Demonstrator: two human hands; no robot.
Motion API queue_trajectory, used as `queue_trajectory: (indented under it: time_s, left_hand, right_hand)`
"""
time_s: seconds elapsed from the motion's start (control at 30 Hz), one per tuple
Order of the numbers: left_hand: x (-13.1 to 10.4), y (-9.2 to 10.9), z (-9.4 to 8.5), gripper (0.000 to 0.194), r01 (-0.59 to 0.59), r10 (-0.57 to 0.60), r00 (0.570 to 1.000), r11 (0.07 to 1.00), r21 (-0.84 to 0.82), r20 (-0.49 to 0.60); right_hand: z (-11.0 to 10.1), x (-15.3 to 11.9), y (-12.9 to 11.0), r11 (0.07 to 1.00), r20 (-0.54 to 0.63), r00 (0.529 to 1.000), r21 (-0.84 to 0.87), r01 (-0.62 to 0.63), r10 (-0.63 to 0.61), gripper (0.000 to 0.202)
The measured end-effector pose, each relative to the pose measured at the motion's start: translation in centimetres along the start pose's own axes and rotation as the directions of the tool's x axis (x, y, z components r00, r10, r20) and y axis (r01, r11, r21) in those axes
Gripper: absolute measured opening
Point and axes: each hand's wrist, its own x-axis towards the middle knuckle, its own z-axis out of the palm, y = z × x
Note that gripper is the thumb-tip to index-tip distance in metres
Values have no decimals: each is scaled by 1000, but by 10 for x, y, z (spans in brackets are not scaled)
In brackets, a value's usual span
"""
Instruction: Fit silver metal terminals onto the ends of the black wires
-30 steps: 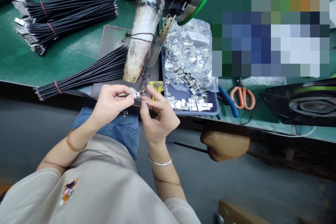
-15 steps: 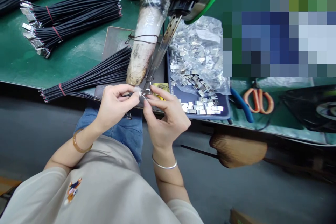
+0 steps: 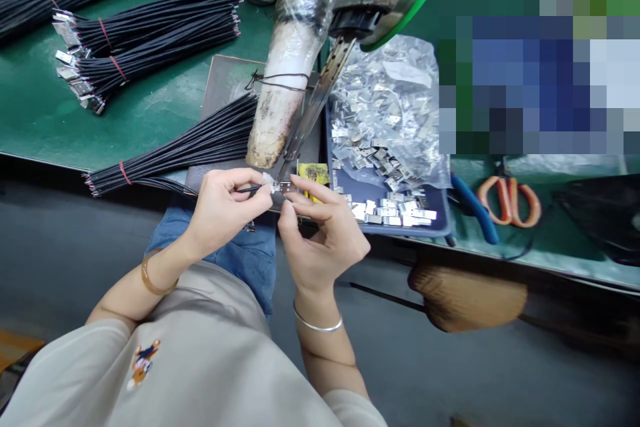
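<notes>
My left hand is closed, pinching a black cable close to its end. A scrap of white material shows at those fingertips. Just right of it, a small metal USB connector sits at the cable's end, with the fingertips of my right hand around its right side. The right thumb is a little apart from the connector. Directly above hangs the soldering iron, pointing down, its tip close to the connector; whether they touch I cannot tell.
A wrapped duct comes down beside the iron. Bundled black cables lie left, more bundles behind. A blue tray at right holds bagged and loose connectors. Beyond it are orange-handled scissors and a blue-handled tool. A yellow piece lies by my right hand.
The whole view has shifted, so things sit slightly further right and lower. The connector shows more plainly between my hands, and my right thumb has parted from the fingertips a little.
</notes>
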Motion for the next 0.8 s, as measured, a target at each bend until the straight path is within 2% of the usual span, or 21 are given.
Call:
queue_trajectory:
  time_s: [0.13, 0.2, 0.27, 0.33, 0.43, 0.47, 0.53, 0.6, 0.67, 0.8]
  left_hand:
    - [1, -1, 1, 16, 38, -37, 999, 999, -31, 18]
    - [1, -1, 0, 17, 31, -31, 1000, 999, -30, 6]
    - [0, -1, -1, 17, 25, -25, 1000, 1000, -13, -7]
    - [0, -1, -2, 15, 21, -21, 1000, 1000, 6, -7]
    - [0, -2, -3, 13, 13, -13, 1000, 1000, 11, -1]
    - [0, -2, -3, 13, 12, -12, 1000, 1000, -1, 2]
    - [0, -2, -3, 14, 10, -10, 1000, 999, -37, 14]
    - [0, -1, -3, 15, 5, -3, 999, 998, -61, 31]
    - [0, -1, -4, 14, -4, 7, 999, 999, -46, 49]
    - [-2, -1, -5, 13, -24, 23, 998, 999, 24, 66]
  right_hand:
    - [-4, -6, 3, 998, 3, 999, 33, -47, 47, 12]
    - [-8, -4, 2, 998, -116, 993, 45, -32, 37, 10]
    - [-12, 0, 0, 998, -272, 962, 69, 12, 7, 10]
    - [-16, 2, -1, 996, -313, 949, 92, -1, 30, 17]
    - [-19, 1, 1, 995, -169, 980, 12, -100, 100, 19]
    - [-18, 0, 1, 995, -121, 989, -41, -92, 86, 16]
    - [-17, -2, 3, 991, -34, 999, -132, 0, -5, 12]
    - [-13, -1, 3, 984, 43, 995, -151, 91, -85, 14]
    - [-9, 0, 3, 984, 76, 992, -135, 114, -105, 15]
    - [-4, 1, 4, 992, 59, 997, -106, 64, -58, 16]
